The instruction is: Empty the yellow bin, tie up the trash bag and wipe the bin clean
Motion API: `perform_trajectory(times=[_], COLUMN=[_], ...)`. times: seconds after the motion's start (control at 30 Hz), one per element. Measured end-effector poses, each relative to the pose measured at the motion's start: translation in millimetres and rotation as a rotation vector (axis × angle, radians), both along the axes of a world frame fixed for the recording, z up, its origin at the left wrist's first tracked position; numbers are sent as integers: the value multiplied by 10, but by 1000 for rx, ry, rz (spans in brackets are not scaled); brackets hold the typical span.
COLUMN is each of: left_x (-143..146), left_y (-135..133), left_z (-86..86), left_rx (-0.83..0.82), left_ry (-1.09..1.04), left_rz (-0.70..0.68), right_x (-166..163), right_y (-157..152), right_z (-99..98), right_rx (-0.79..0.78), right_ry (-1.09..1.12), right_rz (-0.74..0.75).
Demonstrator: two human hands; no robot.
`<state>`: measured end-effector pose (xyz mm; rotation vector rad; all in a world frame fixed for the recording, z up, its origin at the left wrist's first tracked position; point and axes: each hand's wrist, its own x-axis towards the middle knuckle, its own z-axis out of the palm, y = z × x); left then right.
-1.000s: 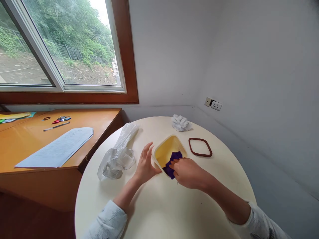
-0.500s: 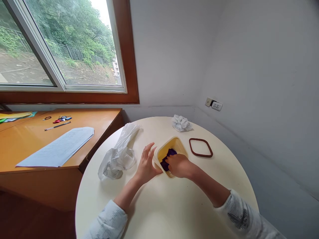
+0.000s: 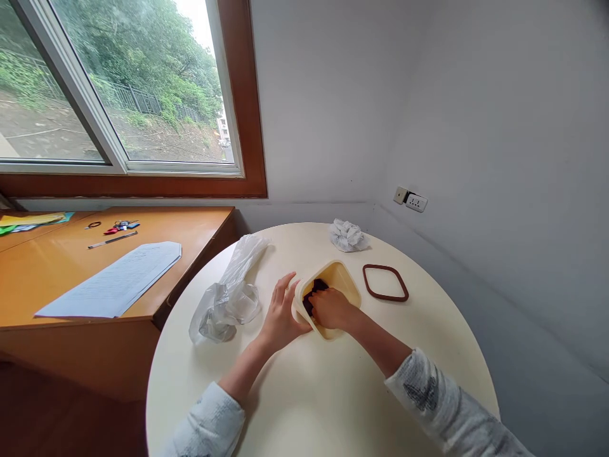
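A small cream square bin (image 3: 346, 282) stands tilted on the round table, its opening facing me. My left hand (image 3: 281, 322) cups its left side, thumb low and fingers spread along the rim. Inside the bin, my right hand (image 3: 332, 308) has its fingers closed on a bunched, dark purple plastic bag (image 3: 309, 299). The right fingertips are partly hidden by the hand itself. To the right of the bin lies a brown square ring (image 3: 406, 289), flat on the table.
A crumpled clear plastic bag (image 3: 226, 308) lies left of my left hand on the white table (image 3: 304, 406). A wad of whitish plastic (image 3: 348, 235) sits at the back. On the wooden desk (image 3: 200, 235) are papers (image 3: 117, 279), a pen (image 3: 113, 240) and keys (image 3: 121, 226).
My right hand has moved left and deeper into the bin, pushing the dark bag toward the bin's left wall. Less of the bag shows now. My left hand stays at the bin's side.
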<state>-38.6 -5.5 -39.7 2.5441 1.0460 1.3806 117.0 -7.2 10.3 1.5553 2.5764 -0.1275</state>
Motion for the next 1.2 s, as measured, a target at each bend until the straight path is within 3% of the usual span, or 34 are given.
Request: perform_trajectory(times=[0.67,1.03,1.2], left_x=[27,30,40], left_y=[-25,-29,-27], left_z=[17,2,-1], left_rx=[54,53,70], left_ry=[27,21,45], left_rz=[56,48,37], right_x=[6,126,330], right_y=[16,-220,-414], right_z=[-36,315,346], right_rx=[38,-43,-19], right_ry=[-2,-27,43], right_rz=[-62,-157,-121])
